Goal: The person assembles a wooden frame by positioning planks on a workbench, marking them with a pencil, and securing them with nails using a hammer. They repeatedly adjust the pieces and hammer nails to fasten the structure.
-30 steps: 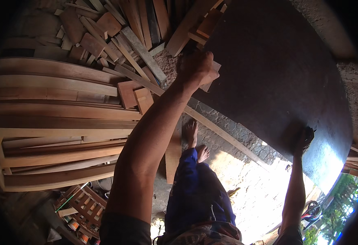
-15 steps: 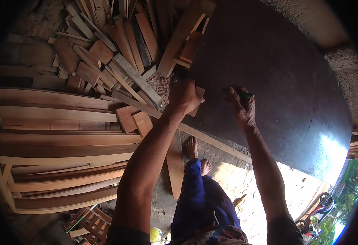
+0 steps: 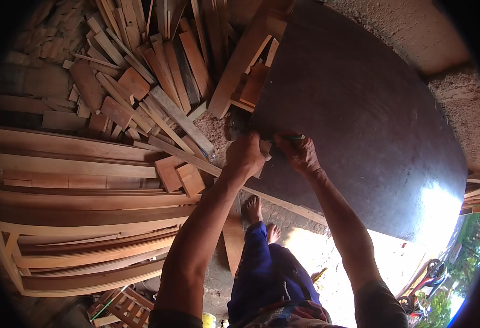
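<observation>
A large dark round panel (image 3: 360, 120) leans over a heap of wood offcuts (image 3: 141, 82). At its left edge the left hand (image 3: 245, 156) grips a small wooden block (image 3: 264, 148); the right hand (image 3: 301, 154) pinches a green pencil (image 3: 289, 137) against the panel.

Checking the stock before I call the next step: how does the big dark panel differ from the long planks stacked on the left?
The dark panel is one broad, near-black sheet; the long planks are narrow, pale reddish strips. The panel lies alone with both hands at its near edge; the planks lie stacked side by side, untouched. Both rest flat and low.
</observation>
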Demonstrator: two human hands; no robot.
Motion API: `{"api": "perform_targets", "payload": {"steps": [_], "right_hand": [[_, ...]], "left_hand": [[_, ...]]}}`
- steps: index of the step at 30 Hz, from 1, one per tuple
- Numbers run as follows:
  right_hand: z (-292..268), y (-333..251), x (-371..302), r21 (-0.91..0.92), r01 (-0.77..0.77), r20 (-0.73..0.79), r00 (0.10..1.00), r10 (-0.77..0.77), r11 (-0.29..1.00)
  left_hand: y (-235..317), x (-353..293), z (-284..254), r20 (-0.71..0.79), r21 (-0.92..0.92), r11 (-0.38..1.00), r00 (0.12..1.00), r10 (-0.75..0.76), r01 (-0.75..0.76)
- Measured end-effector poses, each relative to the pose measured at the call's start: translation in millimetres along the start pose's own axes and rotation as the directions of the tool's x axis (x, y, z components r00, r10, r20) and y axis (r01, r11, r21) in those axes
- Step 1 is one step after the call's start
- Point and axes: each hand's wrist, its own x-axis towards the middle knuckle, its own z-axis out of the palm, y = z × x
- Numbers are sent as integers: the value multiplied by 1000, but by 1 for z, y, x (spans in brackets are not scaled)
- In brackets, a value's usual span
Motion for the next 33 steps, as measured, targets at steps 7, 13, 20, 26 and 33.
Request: {"api": "perform_targets", "payload": {"steps": [7, 13, 20, 26, 33], "right_hand": [[-3, -20, 6, -195, -18, 59, 998, 30, 981], [-1, -15, 4, -203, 36, 23, 999, -32, 978], [-3, -7, 2, -175, 21, 6, 1000, -20, 984], [10, -20, -1, -127, 19, -72, 997, -29, 992], [19, -20, -31, 161, 5, -224, 974, 31, 987]], "left_hand": [[-1, 1, 0, -23, -12, 1000, 1000, -5, 5], [-1, 0, 1, -40, -29, 999, 999, 29, -31], [-1, 0, 0, -23, -71, 997, 1000, 3, -4], [-5, -4, 5, -78, -24, 1000, 997, 18, -20], [-27, -97, 45, 5, -418, 906, 997, 78, -69]]}}
